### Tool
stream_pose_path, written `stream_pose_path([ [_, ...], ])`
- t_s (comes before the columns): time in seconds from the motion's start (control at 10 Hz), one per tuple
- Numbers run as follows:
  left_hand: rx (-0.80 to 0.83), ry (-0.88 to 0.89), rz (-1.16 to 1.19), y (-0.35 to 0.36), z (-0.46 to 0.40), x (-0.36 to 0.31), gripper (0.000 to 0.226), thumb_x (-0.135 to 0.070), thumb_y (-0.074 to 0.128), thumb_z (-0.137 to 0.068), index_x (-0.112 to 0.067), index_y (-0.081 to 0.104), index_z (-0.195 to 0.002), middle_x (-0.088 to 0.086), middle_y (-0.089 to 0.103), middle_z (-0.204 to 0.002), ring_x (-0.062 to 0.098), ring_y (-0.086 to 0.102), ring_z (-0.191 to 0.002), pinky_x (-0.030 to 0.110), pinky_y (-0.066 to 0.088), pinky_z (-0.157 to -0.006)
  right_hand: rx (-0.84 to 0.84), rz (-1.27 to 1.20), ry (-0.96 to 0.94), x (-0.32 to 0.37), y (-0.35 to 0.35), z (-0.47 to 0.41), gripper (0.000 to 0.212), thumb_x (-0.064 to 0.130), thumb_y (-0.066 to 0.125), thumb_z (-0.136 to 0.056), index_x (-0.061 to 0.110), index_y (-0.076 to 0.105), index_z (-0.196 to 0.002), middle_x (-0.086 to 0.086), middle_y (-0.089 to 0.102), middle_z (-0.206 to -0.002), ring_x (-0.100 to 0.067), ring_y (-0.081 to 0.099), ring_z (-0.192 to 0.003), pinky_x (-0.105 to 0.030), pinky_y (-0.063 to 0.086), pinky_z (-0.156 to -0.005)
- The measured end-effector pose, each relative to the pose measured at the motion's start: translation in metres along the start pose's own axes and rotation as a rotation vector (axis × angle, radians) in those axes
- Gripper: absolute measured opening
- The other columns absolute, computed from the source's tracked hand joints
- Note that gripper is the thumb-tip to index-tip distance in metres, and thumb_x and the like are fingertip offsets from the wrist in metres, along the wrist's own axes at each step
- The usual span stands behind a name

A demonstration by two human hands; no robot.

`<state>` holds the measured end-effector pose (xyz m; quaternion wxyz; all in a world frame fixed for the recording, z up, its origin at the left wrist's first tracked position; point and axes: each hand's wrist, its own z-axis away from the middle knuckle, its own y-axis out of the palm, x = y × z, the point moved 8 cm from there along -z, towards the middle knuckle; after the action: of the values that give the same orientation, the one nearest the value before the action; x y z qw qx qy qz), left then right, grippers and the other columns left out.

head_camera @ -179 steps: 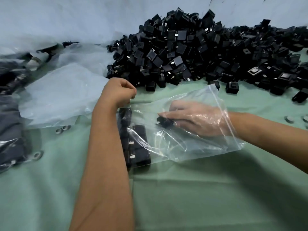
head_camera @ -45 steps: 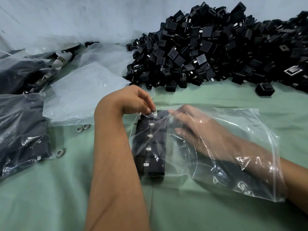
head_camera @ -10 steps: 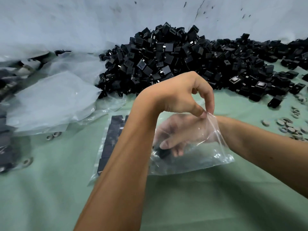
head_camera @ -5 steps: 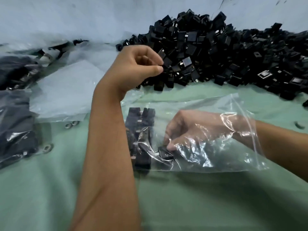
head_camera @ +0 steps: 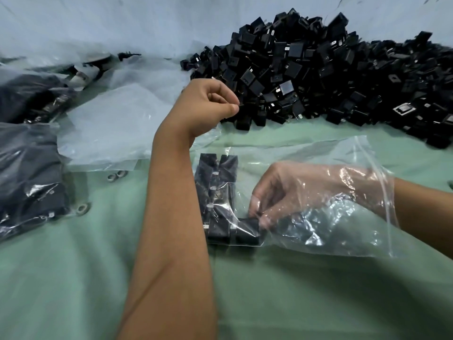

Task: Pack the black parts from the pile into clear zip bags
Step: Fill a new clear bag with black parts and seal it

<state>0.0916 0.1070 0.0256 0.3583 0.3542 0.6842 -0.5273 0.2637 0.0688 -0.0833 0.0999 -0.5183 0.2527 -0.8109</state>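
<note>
While the right hand (head_camera: 289,192) is buried inside the clear zip bag (head_camera: 331,209), its fingers (head_camera: 266,218) curl down and pinch a black part (head_camera: 246,231) at the near left corner of the bag. That part sits at the near end of the packed rows (head_camera: 215,195), touching the last piece of the row to its left. The rows' long axis runs from near to far along the bag's closed left end, so the open slots for further parts lie straight out from these fingertips toward the far side, beside the existing column. The bag's mouth is to the right, around the right wrist, and it lies flat on the green table (head_camera: 318,303).

The left hand (head_camera: 210,101) is well apart from the bag, raised at the near left edge of the pile (head_camera: 331,77). Its fingers are curled with thumb against fingertips; whether they pinch a small part or nothing I cannot tell, as no part shows plainly between them. It is the hand nearer the pile, with loose parts just right of its knuckles, so fetching the next piece looks like its job, while the right hand, already inside, is better placed for seating.

Left of the left forearm lie empty clear bags (head_camera: 110,128), and farther left filled bags (head_camera: 29,182) of dark parts.
</note>
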Motion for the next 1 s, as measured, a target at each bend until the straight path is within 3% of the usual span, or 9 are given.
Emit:
stream_pose_path([
  [0.2,0.046,0.002,0.001,0.009,-0.001,-0.003,0.010,-0.011,0.076,-0.088,-0.020,0.075,-0.085,-0.004,0.068,-0.072,0.008,0.064,-0.072,0.022,0.049,-0.068,-0.003,0.065,-0.006,-0.023,0.000,-0.008,0.027,0.031,0.084,-0.089,0.041,0.076,-0.113,0.014,0.078,-0.102,-0.008,0.077,-0.085,-0.026,0.063,-0.076],
  [0.3,0.074,-0.001,0.014,0.019,-0.002,-0.006,0.008,-0.009,0.075,-0.088,-0.017,0.075,-0.086,-0.002,0.066,-0.072,0.010,0.060,-0.071,0.021,0.049,-0.065,0.008,0.033,-0.071,-0.004,-0.002,0.010,0.028,0.030,0.082,-0.090,0.042,0.073,-0.114,0.012,0.079,-0.101,-0.010,0.078,-0.083,-0.017,0.061,-0.066],
  [0.4,0.085,-0.002,0.013,0.042,-0.006,-0.013,0.005,-0.006,0.073,-0.088,-0.010,0.075,-0.089,-0.006,0.061,-0.065,0.007,0.055,-0.061,0.019,0.046,-0.059,0.001,-0.051,-0.090,-0.004,-0.014,0.034,0.025,0.041,0.073,-0.093,0.037,0.072,-0.117,0.005,0.080,-0.103,-0.023,0.078,-0.082,-0.024,0.062,-0.067],
  [0.5,0.208,0.050,-0.064,0.084,-0.005,-0.031,0.005,-0.008,0.074,-0.089,-0.010,0.076,-0.094,-0.007,0.065,-0.069,0.003,0.057,-0.060,0.019,0.046,-0.060,0.013,-0.280,-0.027,-0.020,-0.032,0.074,0.027,0.016,0.061,-0.102,0.018,0.067,-0.128,-0.013,0.076,-0.115,-0.035,0.076,-0.091,-0.035,0.063,-0.075],
  [0.6,0.387,0.083,-0.141,0.123,0.001,-0.039,0.008,-0.011,0.074,-0.090,-0.013,0.076,-0.098,-0.006,0.067,-0.075,0.003,0.059,-0.064,0.020,0.049,-0.064,0.043,-0.359,0.034,-0.047,-0.038,0.118,0.028,0.022,0.061,-0.105,0.009,0.065,-0.130,-0.021,0.073,-0.119,-0.039,0.072,-0.101,-0.041,0.058,-0.086],
  [0.7,0.520,0.079,-0.266,0.147,0.009,-0.035,0.010,-0.012,0.073,-0.090,-0.017,0.076,-0.098,-0.004,0.070,-0.079,0.006,0.061,-0.066,0.018,0.048,-0.062,-0.013,-0.428,0.217,-0.077,-0.050,0.153,0.035,0.033,0.070,-0.099,0.002,0.068,-0.116,-0.028,0.074,-0.107,-0.040,0.074,-0.092,-0.040,0.061,-0.075],
  [0.8,0.530,0.089,-0.344,0.161,0.012,-0.038,0.013,-0.012,0.071,-0.089,-0.021,0.076,-0.096,-0.002,0.074,-0.085,0.007,0.063,-0.068,0.018,0.046,-0.057,-0.371,-0.326,0.404,-0.103,-0.084,0.169,0.018,0.022,0.065,-0.099,0.005,0.071,-0.104,-0.027,0.075,-0.094,-0.032,0.075,-0.075,-0.028,0.057,-0.057],
  [0.9,0.548,0.136,-0.305,0.176,0.016,-0.049,0.021,-0.009,0.073,-0.088,-0.025,0.077,-0.100,0.003,0.071,-0.103,0.006,0.059,-0.074,0.022,0.053,-0.069,-0.900,-0.110,0.471,-0.113,-0.126,0.176,0.009,0.009,0.063,-0.101,0.006,0.072,-0.103,-0.010,0.078,-0.080,-0.016,0.068,-0.058,-0.026,0.049,-0.051],
  [1.0,0.638,0.191,-0.304,0.196,0.028,-0.061,0.039,-0.003,0.068,-0.089,-0.038,0.074,-0.105,0.002,0.063,-0.116,0.011,0.057,-0.100,0.030,0.052,-0.094,-1.122,0.258,0.472,-0.100,-0.149,0.163,0.007,0.012,0.066,-0.096,0.016,0.072,-0.098,-0.001,0.076,-0.084,-0.018,0.068,-0.072,-0.031,0.053,-0.069],
])
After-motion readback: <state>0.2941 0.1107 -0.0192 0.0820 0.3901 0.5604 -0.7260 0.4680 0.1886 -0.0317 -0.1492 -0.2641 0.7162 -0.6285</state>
